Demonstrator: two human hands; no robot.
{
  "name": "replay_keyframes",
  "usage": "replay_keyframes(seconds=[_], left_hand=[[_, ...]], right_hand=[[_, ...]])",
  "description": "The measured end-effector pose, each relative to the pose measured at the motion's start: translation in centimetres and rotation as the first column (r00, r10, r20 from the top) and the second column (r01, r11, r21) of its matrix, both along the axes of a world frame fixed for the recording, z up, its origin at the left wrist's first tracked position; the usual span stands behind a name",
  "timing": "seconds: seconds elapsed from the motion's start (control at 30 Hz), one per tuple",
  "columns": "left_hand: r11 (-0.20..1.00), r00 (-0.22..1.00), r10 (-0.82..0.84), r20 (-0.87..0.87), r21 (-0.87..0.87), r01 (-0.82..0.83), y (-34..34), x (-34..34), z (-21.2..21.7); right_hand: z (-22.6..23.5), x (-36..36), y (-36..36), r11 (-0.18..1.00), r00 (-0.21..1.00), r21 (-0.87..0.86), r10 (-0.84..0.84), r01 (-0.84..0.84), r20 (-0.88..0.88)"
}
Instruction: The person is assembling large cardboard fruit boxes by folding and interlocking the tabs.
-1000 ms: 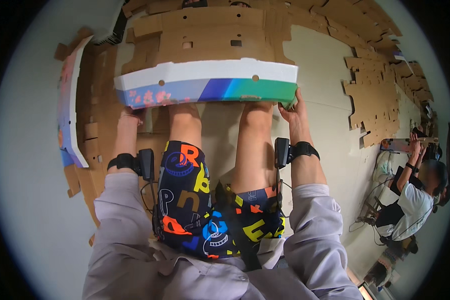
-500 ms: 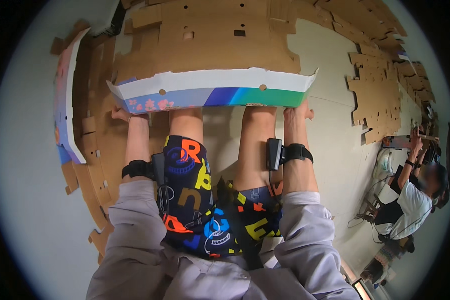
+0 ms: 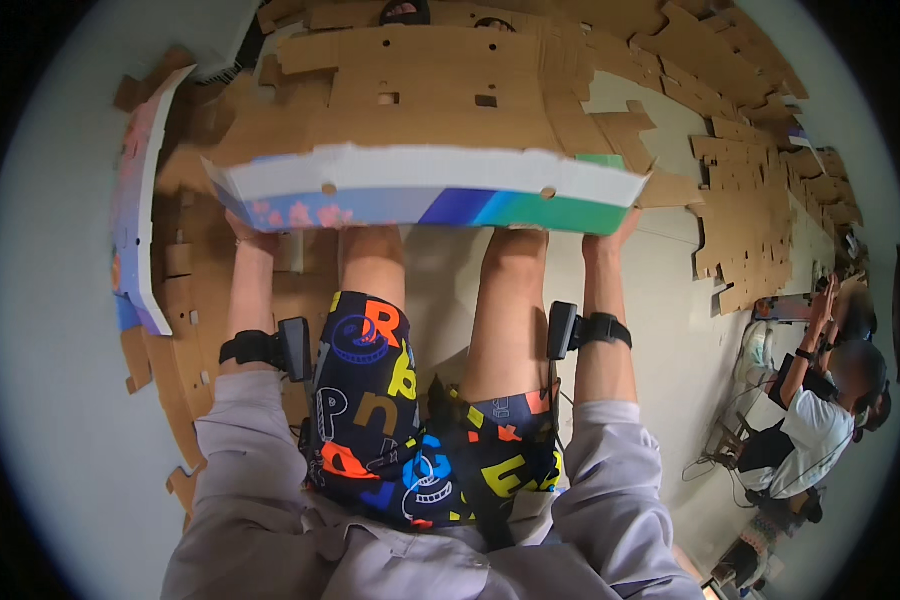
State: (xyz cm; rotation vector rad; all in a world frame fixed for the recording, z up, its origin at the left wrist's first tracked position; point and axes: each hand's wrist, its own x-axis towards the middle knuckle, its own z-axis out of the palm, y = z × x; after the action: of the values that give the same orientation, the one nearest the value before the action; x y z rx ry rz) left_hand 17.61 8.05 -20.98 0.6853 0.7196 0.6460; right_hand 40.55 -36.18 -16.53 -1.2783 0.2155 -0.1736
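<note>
A large brown cardboard sheet (image 3: 430, 110) extends away beyond my knees. Its near edge is turned up as a long panel (image 3: 390, 205), printed lilac with pink flowers, then blue and green, under a white border with two round holes. At the panel's left end is my left hand (image 3: 251, 232), closed on the cardboard with most fingers hidden behind it. My right hand (image 3: 613, 235) holds the green right end the same way, its fingers partly covered. Both arms stretch forward on the outer sides of my legs, a dark strapped device on each wrist.
On the left, another printed panel (image 3: 140, 200) stands beside layers of brown cardboard (image 3: 178, 340). More flattened cardboard (image 3: 745, 200) lies on the pale floor to the right. A person in a white shirt (image 3: 820, 425) sits at the far right, arms raised, near cables.
My hands have moved slightly apart, and the printed panel has come a little nearer with them. The sheet's side flaps now show spread at the right. The other person's arms have shifted.
</note>
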Motion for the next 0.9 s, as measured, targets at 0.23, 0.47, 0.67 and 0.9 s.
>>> replay_keyframes(seconds=[0.23,0.47,0.67,0.9], left_hand=[[0.924,0.964,0.124,-0.235,0.38,-0.026,-1.2,-3.5,11.3],[0.898,0.967,-0.04,-0.25,0.416,0.145,-7.6,-18.8,11.2],[0.982,0.913,-0.103,-0.394,-0.187,0.031,-11.6,-21.4,7.6],[1.0,0.991,0.027,-0.134,0.019,-0.025,-6.6,-19.6,6.1]], right_hand=[[9.6,-5.6,-5.0,0.992,0.966,-0.127,0.055,-0.023,0.254],[11.6,-19.1,-14.3,0.944,0.983,-0.324,0.117,-0.065,0.144],[6.4,-23.0,-11.0,0.952,0.936,0.302,0.143,-0.041,-0.323],[11.2,-17.6,-10.1,0.926,0.994,-0.368,0.103,-0.086,0.025]])
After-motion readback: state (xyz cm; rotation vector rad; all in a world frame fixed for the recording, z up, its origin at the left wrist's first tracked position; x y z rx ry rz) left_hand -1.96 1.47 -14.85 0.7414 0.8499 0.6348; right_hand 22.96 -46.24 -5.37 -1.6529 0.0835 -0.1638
